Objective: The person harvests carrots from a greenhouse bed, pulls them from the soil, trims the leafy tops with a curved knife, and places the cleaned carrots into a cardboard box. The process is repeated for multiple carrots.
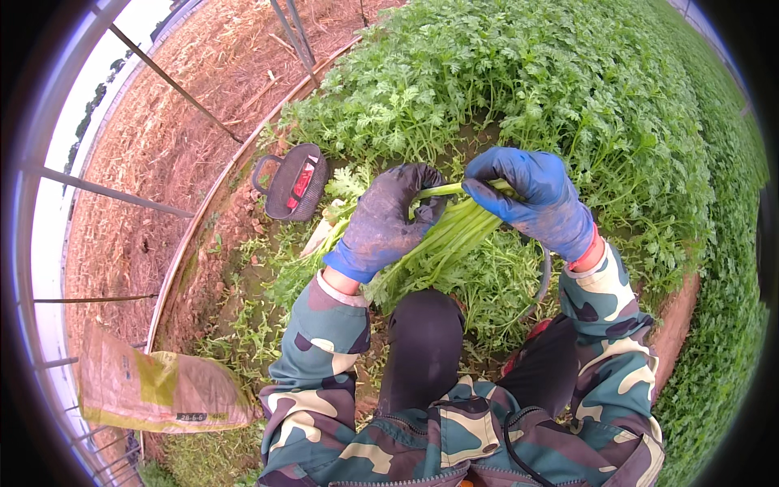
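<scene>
A bunch of leafy green stems (459, 234) lies slanted between my hands, its leafy part hanging above my knee. My left hand (395, 213), in a soiled blue and dark glove, is closed around stems at the left of the bunch. In my right hand (526, 195), in a blue glove with a red band at the wrist, the stem ends are pinched between thumb and fingers. One pale green stem (443, 190) stretches from one hand to the other. Beneath the hands are loose leafy greens (499, 286), and part of a grey curved rim (543, 274) shows beside them.
A dark handled basket (281, 189) with a red packet (301, 185) stands at left. Dense leafy plants (548, 73) grow ahead and right. A printed woven sack (170, 389) lies lower left. Metal frame bars (115, 192) and a curved edging strip (201, 213) border straw-covered soil.
</scene>
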Action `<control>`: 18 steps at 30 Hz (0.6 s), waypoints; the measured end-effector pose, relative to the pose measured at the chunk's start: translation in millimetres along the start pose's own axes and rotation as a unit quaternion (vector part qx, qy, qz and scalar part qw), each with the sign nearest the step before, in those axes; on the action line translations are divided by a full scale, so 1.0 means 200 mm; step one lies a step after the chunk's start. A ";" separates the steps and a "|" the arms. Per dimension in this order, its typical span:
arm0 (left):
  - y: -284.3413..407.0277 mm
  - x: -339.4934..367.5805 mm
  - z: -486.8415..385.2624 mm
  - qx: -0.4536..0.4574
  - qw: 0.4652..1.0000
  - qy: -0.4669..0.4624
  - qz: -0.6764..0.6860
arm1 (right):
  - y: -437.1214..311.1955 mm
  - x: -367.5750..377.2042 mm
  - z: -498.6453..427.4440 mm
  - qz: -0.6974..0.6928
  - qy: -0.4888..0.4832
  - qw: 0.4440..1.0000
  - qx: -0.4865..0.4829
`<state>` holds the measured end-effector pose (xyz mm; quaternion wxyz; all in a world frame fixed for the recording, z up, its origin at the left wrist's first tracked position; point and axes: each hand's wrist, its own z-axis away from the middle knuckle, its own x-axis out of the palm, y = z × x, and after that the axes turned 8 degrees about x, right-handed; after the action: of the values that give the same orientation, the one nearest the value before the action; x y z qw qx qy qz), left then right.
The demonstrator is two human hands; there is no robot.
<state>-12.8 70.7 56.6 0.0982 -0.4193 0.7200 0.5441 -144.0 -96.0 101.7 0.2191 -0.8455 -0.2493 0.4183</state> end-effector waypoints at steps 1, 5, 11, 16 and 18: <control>-0.02 0.00 -0.01 -0.013 0.997 -0.027 -0.072 | -0.01 0.00 0.01 0.003 0.006 1.000 0.001; -0.16 0.00 0.00 -0.028 0.996 0.010 -0.083 | -0.02 -0.05 0.03 0.048 0.014 0.999 -0.022; -0.21 0.01 0.17 -0.177 0.954 -0.034 -0.241 | 0.05 -0.07 -0.05 0.262 0.050 0.961 0.073; -0.19 0.27 0.22 -0.038 0.989 0.101 -0.098 | -0.03 0.17 -0.09 0.302 -0.060 0.950 -0.059; -0.24 0.26 0.23 -0.045 0.980 0.140 -0.136 | -0.05 0.23 -0.13 0.229 -0.062 0.968 -0.086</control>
<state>-26.0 81.4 -26.0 0.0511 -0.5895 0.6377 0.4931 -101.6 -65.4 94.1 0.0280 -0.8683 -0.0975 0.4855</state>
